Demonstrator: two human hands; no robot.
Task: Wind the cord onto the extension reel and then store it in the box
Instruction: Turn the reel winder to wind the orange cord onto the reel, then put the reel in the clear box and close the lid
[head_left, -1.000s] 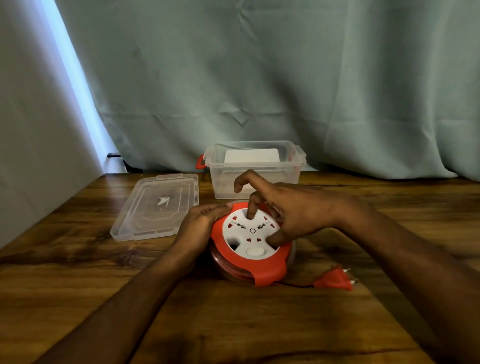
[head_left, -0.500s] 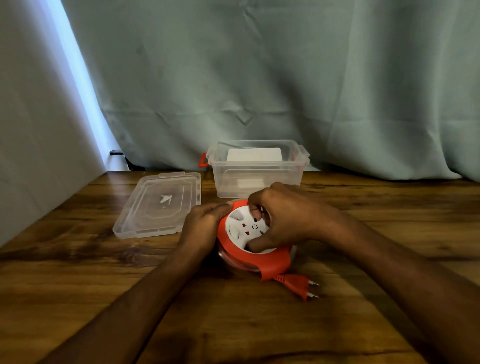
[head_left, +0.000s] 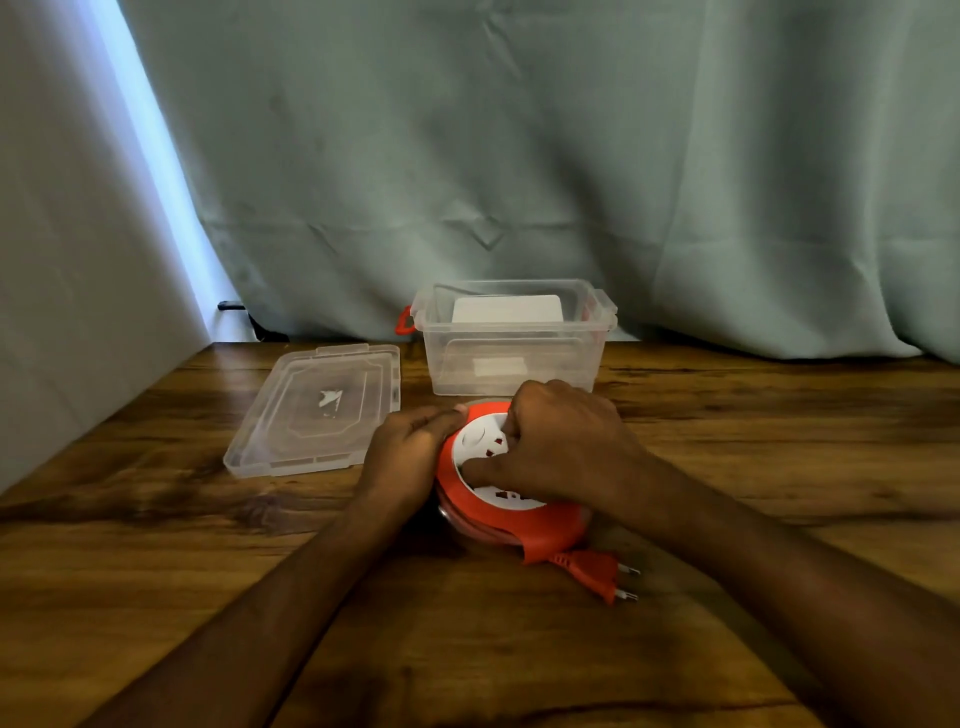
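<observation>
Here, reel (head_left: 511, 512) — between left hand (head_left: 410, 452) and right hand (head_left: 566, 447).

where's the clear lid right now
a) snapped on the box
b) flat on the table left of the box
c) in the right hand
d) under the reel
b: the clear lid lies flat on the table, left of the open box, apart from the reel and both hands.

Reel (head_left: 511, 525) orange, white socket face (head_left: 480, 441); plug (head_left: 592, 569) orange. Box (head_left: 511, 338), lid (head_left: 317, 410) clear. Table (head_left: 208, 545) brown woodgrain. Curtain (head_left: 519, 156) grey-green.
</observation>
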